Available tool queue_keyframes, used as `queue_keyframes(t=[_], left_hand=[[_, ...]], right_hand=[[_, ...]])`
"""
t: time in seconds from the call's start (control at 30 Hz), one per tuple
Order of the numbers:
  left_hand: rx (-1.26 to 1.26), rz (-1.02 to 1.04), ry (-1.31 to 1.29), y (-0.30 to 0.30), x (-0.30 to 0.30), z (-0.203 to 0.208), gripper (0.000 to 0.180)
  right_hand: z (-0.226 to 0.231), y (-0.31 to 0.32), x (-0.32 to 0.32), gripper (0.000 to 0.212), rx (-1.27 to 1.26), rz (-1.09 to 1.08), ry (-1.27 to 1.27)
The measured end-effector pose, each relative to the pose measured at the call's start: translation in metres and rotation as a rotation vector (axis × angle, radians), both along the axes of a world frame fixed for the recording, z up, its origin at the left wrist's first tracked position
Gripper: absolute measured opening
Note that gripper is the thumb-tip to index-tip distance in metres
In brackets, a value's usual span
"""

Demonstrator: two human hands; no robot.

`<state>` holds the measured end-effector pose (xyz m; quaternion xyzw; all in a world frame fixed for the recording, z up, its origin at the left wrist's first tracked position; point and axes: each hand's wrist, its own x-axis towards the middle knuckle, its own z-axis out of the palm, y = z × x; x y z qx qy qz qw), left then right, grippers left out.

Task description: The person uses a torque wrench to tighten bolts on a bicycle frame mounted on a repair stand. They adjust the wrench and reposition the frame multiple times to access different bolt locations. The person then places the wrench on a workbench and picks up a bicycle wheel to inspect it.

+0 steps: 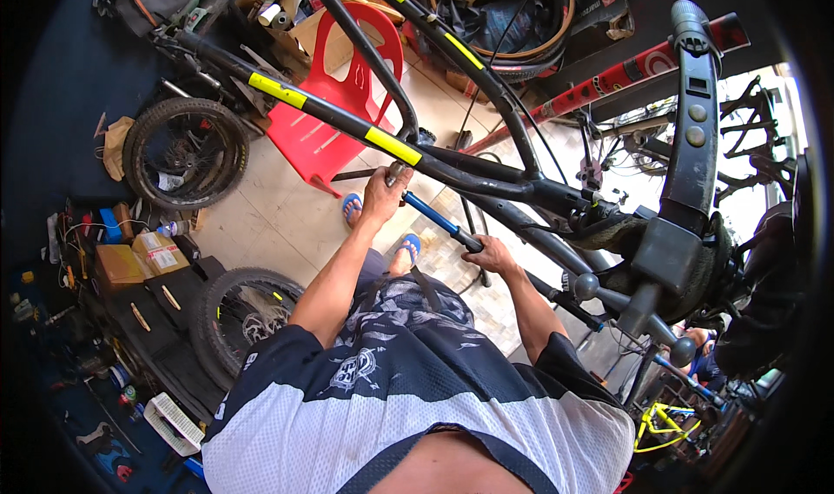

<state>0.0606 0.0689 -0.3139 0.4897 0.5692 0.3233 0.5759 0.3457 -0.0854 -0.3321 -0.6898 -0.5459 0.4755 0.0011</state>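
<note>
While the black bicycle frame with yellow bands (382,138) is hanging upside down in the repair stand (691,146), the person is working a blue-handled tool (432,215) against it. The left hand (385,192) is gripping the upper end of the tool, fingers wrapped tight around it just under the frame's tube, where a metal fitting is touching the frame. The right hand (492,255) is closing around the lower end of the same handle, below and to the right of the frame's junction. Both hands are therefore holding the tool, none of their fingers spread.

Judging by the pictures, the job is sitting somewhere in the middle: the frame is already stripped of its wheels, since two knobby wheels (184,151) are lying on the floor to the left of the frame, beside a red plastic chair (334,103). What the tool is engaging is too small to tell, so whether the part is coming off or going on cannot be judged. Reassembly of the wheels appears not yet started.
</note>
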Motion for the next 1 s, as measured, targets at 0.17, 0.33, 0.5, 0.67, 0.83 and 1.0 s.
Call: queue_keyframes(t=[0.17,0.33,0.5,0.67,0.83,1.0], left_hand=[[-0.056,-0.031,-0.122,0.001,0.000,-0.002,0.066],[-0.040,-0.057,-0.137,0.004,-0.001,-0.005,0.067],[-0.014,-0.060,-0.116,0.003,-0.003,-0.006,0.063],[-0.013,-0.075,-0.111,0.005,-0.003,-0.007,0.062],[0.003,-0.086,-0.074,0.004,-0.002,-0.011,0.064],[-0.024,-0.083,-0.093,0.003,-0.001,-0.015,0.066]], right_hand=[[0.010,0.006,-0.006,0.036,-0.065,-0.005,-0.007],[0.013,0.007,-0.015,0.033,-0.091,-0.054,-0.079],[0.018,0.006,-0.020,0.031,-0.056,-0.055,-0.128],[0.023,0.009,-0.021,0.033,-0.126,-0.056,-0.130],[0.023,0.009,-0.021,0.032,-0.119,-0.037,-0.130],[0.022,0.005,-0.020,0.031,-0.103,-0.035,-0.135]])
